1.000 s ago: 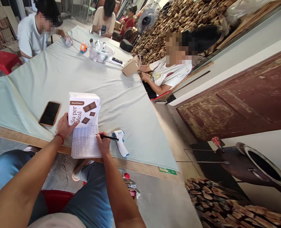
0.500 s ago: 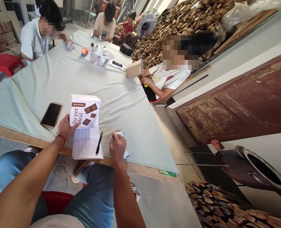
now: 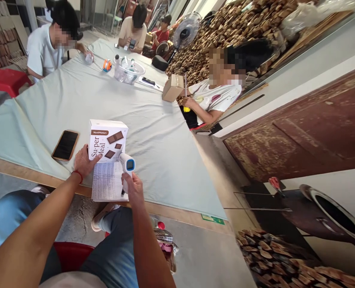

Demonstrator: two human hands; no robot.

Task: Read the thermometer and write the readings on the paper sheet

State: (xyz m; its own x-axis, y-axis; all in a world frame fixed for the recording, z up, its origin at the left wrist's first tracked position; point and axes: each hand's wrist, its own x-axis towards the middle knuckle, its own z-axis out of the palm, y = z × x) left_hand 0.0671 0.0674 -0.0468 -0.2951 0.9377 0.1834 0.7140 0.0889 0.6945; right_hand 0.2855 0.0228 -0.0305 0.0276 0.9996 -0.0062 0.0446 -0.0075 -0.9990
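Observation:
My left hand (image 3: 85, 161) is closed on the lower left edge of a white box (image 3: 101, 138) printed "NutriMotion Su-per Meal", which stands on the table. In my right hand (image 3: 134, 188) is a white infrared thermometer (image 3: 128, 165) with a blue-framed screen, its front end close to the box's lower right corner. Beneath the box and the thermometer lies an open notebook (image 3: 105, 185) covered in handwriting. A black pen (image 3: 123, 192) on the page is mostly hidden behind the thermometer and my right hand.
A phone (image 3: 65, 145) lies left of the box. Farther off are a plastic basket (image 3: 129, 76) of bottles, an orange tape roll (image 3: 107, 65) and a remote (image 3: 148, 81). At the right edge, a co-worker (image 3: 217, 98) handles a cardboard box (image 3: 173, 88). Other people sit at the far end.
My right hand has picked up the thermometer from the table and brought it left, over the notebook beside the box. My left hand stays on the box. The co-worker's cardboard box has shifted and turned slightly.

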